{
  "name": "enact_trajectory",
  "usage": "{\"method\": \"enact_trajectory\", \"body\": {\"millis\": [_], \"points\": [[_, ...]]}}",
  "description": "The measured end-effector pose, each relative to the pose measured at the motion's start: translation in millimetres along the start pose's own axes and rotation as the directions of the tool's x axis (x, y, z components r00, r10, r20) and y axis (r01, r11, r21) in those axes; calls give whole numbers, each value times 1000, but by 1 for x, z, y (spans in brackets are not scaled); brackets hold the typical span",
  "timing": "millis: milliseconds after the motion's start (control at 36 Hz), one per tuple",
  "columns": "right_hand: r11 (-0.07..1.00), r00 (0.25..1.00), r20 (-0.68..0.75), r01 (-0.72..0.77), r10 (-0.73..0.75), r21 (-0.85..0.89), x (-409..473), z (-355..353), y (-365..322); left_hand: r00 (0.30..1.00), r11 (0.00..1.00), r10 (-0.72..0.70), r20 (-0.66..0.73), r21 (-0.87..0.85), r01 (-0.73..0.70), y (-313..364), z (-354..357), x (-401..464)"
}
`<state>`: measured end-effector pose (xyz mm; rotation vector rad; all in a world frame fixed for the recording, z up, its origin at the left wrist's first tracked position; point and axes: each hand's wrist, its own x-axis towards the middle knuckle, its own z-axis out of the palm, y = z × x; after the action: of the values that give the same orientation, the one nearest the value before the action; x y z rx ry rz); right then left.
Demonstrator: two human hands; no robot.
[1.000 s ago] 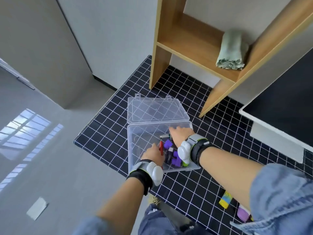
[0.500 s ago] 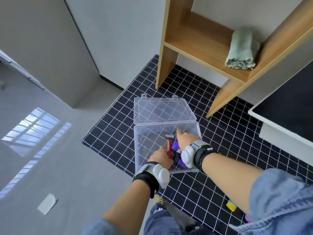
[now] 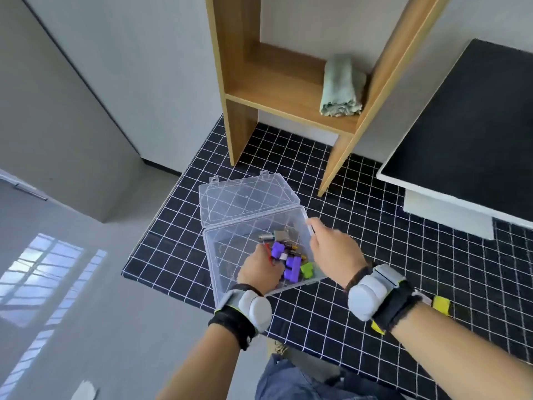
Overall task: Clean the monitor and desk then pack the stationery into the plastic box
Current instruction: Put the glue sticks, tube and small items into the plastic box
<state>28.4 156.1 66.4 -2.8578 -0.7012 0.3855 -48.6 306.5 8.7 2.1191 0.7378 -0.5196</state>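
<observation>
Both hands' fingers (image 3: 261,256) inside plastic box (image 3: 230,249)

Box (image 3: 230,255) at surface (image 3: 375,255) front-left edge, stationery (image 3: 288,264) in it; shelf (image 3: 288,90) behind w/ towel (image 3: 341,88); monitor (image 3: 467,116) right.

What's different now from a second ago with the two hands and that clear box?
The right hand has lifted out of the plastic box to its right rim, holding nothing visible. The left hand stays inside, among the stationery, touching a red item. The lid stays open, the green cloth shelved.
</observation>
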Motion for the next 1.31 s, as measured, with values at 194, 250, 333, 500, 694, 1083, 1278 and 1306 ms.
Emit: {"method": "enact_trajectory", "body": {"millis": [194, 250, 333, 500, 694, 1083, 1278, 1306], "points": [[980, 978, -96, -177, 185, 88, -47, -19, 46, 969, 966, 239, -55, -83, -243, 30, 5, -17], [973, 971, -89, -212, 220, 97, -56, -19, 59, 959, 950, 277, -54, -133, -282, 35, 9, -19], [942, 942, -75, -317, 326, 112, -82, -24, 89, 939, 925, 345, -12, -168, -342, 51, 22, -27], [899, 903, -29, -423, 428, 112, -111, -25, 128, 906, 896, 422, -22, -139, -421, 61, 37, -34], [840, 847, -24, -523, 532, 145, -156, -17, 184, 880, 882, 467, 83, -106, -458, 84, 77, -52], [720, 755, 122, -652, 644, 237, -203, 26, 253, 868, 868, 405, 287, 178, -464, 112, 162, -63], [673, 708, 205, -706, 676, 219, -208, 43, 272, 885, 832, 323, 336, 344, -435, 114, 185, -58], [665, 699, 218, -715, 681, 216, -208, 42, 273, 887, 825, 312, 340, 366, -430, 115, 189, -57]]}}
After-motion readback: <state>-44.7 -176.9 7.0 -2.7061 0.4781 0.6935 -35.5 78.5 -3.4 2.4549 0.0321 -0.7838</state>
